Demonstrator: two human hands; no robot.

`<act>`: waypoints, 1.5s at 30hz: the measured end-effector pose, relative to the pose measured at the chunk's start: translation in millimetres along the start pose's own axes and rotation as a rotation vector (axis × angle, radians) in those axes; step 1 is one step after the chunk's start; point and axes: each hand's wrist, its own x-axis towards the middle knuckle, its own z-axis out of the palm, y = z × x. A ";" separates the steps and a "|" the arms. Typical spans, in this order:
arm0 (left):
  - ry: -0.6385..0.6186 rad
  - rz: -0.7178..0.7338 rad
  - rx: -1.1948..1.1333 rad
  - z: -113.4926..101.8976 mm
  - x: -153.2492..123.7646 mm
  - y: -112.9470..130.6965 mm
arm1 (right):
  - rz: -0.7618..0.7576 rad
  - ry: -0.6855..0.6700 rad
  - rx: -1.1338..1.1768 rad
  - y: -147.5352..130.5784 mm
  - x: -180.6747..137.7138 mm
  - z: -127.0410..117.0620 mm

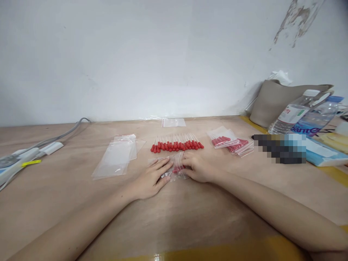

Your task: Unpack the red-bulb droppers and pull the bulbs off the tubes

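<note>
A small clear zip bag (174, 167) with red-tipped droppers inside lies on the wooden table (190, 214) between my hands. My left hand (152, 177) lies flat on the bag's left part, fingers stretched out. My right hand (197, 167) rests on the bag's right end, fingers curled and pressed down on it. Just behind the hands lies a row of several loose droppers with red bulbs (176, 144).
A stack of empty clear bags (118, 157) lies at the left, one more bag (174, 122) by the wall. Filled bags (231, 142) lie at the right. Further right stand a grey pouch (272, 101), two water bottles (301, 112) and blue packs (323, 152). Cables (40, 143) run at the left.
</note>
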 end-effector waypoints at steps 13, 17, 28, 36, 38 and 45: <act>-0.019 -0.021 0.048 -6.6 -5.6 2.8 | 0.221 0.086 0.248 29.9 -28.1 -53.4; 0.001 -0.024 0.105 -17.2 -8.7 8.1 | 0.483 0.330 0.469 50.3 -32.6 -86.6; -0.099 0.223 -0.029 -7.7 10.2 4.5 | 0.297 0.716 -0.012 65.1 23.7 -47.0; 0.073 0.045 -0.157 -4.8 5.9 12.1 | 0.289 0.439 -0.227 53.6 35.4 -12.9; 0.249 -0.055 -0.227 -6.4 7.1 8.9 | 0.282 0.448 -0.228 52.9 32.8 -14.8; 0.343 -0.356 -0.249 -14.0 11.8 -17.3 | 0.453 0.643 -0.033 78.0 19.6 -31.8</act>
